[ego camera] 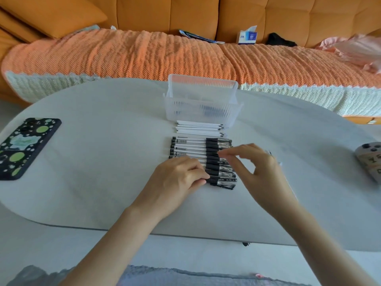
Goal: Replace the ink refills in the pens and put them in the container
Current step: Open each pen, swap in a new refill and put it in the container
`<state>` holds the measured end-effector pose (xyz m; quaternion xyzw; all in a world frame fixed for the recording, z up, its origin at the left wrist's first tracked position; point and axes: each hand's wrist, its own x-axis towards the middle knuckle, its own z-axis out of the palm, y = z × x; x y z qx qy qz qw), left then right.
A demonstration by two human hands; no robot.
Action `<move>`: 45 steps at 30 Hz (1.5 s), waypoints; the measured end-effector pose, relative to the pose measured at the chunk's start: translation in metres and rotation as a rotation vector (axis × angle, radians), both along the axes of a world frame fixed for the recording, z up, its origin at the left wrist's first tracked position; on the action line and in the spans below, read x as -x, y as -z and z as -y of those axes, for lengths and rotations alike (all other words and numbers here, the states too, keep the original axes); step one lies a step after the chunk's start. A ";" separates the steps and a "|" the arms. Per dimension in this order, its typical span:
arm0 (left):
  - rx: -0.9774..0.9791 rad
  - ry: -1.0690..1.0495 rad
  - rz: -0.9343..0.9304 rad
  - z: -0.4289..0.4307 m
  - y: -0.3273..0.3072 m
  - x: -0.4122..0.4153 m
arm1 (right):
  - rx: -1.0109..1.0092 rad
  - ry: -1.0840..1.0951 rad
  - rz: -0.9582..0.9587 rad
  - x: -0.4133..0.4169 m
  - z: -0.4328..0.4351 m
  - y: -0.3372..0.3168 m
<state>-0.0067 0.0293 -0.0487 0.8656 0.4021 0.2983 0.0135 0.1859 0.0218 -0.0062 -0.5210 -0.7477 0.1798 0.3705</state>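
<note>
On nearest pen [223,184], snug left grip [177,178]

Pens [202,153]: white barrels, black ends, clear caps
Refills [199,129]: white, black tips
Container [203,108]: clear, ribbed
Table [103,162]: pale grey
Phone case [22,147]: black, green and white dots
Blanket [144,56]: orange textured weave, cream border
Sofa [237,15]: orange

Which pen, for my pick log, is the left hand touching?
The pen at the row's near end, farthest from the container; left hand fingertips pinch its black grip.
</note>
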 end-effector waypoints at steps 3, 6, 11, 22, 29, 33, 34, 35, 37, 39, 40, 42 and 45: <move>0.050 -0.028 0.087 0.002 -0.010 0.004 | 0.030 -0.015 0.001 -0.003 0.007 0.004; 0.081 -0.033 0.165 0.004 -0.021 0.010 | 0.054 -0.068 0.006 -0.002 0.011 0.004; 0.095 -0.035 0.171 0.007 -0.027 0.010 | 0.216 -0.042 -0.257 0.005 0.010 0.006; 0.067 -0.073 0.217 0.012 -0.025 0.000 | 0.244 -0.091 -0.364 0.018 0.017 0.008; 0.090 -0.093 0.179 0.013 -0.024 -0.002 | 0.235 -0.104 -0.337 0.017 0.017 0.011; 0.094 -0.095 0.179 0.013 -0.026 -0.004 | 0.227 -0.103 -0.332 0.015 0.017 0.011; 0.102 -0.097 0.173 0.014 -0.025 -0.004 | 0.223 -0.103 -0.323 0.015 0.018 0.011; 0.112 -0.098 0.168 0.014 -0.025 -0.004 | 0.221 -0.102 -0.314 0.015 0.018 0.011; 0.126 -0.108 0.156 0.013 -0.024 -0.003 | 0.219 -0.093 -0.300 0.015 0.018 0.011; 0.122 -0.120 0.144 0.012 -0.025 -0.001 | 0.217 -0.080 -0.299 0.013 0.019 0.011; 0.118 -0.119 0.138 0.011 -0.024 0.001 | 0.217 -0.078 -0.311 0.012 0.019 0.010; 0.113 -0.120 0.130 0.011 -0.024 0.003 | 0.228 -0.089 -0.336 0.013 0.019 0.009; 0.138 -0.115 0.137 0.012 -0.024 0.004 | 0.262 -0.094 -0.291 0.013 0.018 0.011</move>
